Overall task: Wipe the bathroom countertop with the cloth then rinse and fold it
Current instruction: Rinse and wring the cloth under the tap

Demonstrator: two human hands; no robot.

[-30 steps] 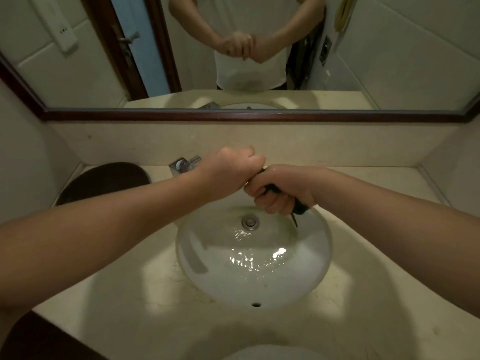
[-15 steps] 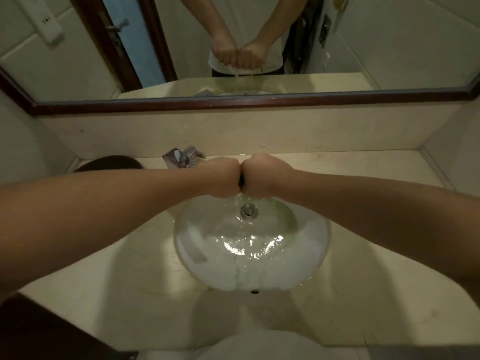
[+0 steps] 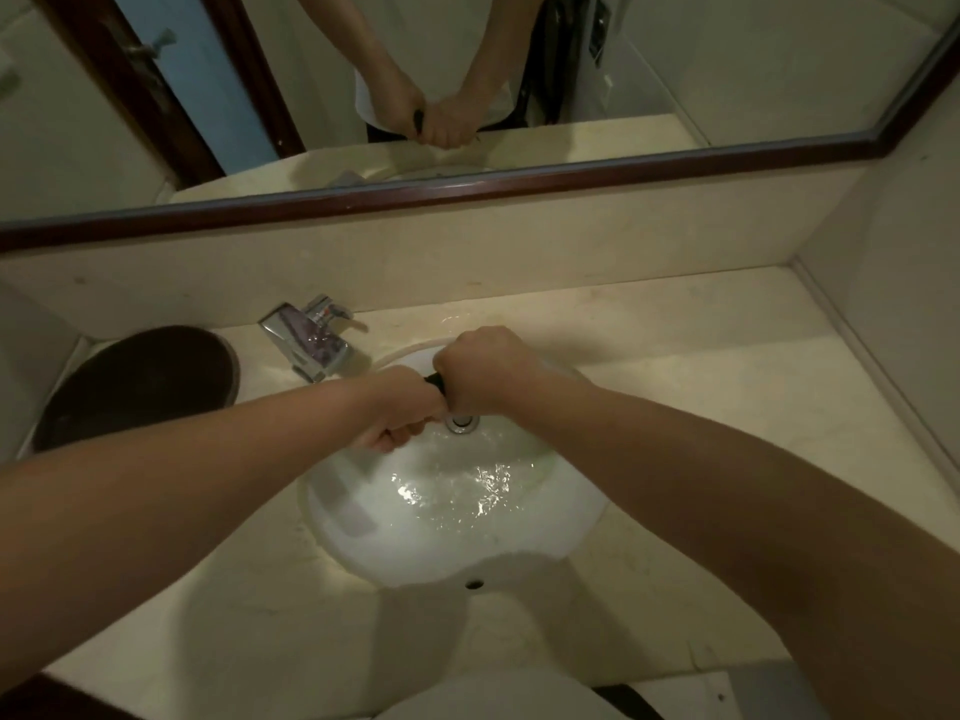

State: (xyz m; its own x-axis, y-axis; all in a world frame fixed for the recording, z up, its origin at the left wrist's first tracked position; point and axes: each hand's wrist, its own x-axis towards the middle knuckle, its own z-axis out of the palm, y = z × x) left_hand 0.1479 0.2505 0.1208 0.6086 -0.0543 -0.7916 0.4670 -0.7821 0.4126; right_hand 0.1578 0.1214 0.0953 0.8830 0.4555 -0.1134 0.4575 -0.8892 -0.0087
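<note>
Centrally, over the basin [image 3: 363, 517]: cloth [image 3: 435, 381], dark, only a short stub showing between two fists, held just above the drain [image 3: 462, 422].
- left hand [image 3: 402, 410]: fingers curled tight round one end of the cloth, fingertips tucked underneath.
- right hand [image 3: 485, 368]: fingers wrapped round the other end, back of hand up, pressed against the left.
- basin: white, oval, sunk into the countertop [image 3: 701, 387]; rippled water pooled at the bottom, glinting; overflow hole [image 3: 474, 583] in the near wall.
- faucet [image 3: 306, 340]: chrome, squared, at rear left of basin, wet on top.
- dark round object [image 3: 135, 387]: on countertop, left of faucet, close to the side wall; kind not clear.
- mirror [image 3: 727, 59]: dark wood frame, above the backsplash; reflected in it, both hands clamped on the cloth, a white shirt, a blue door.
</note>
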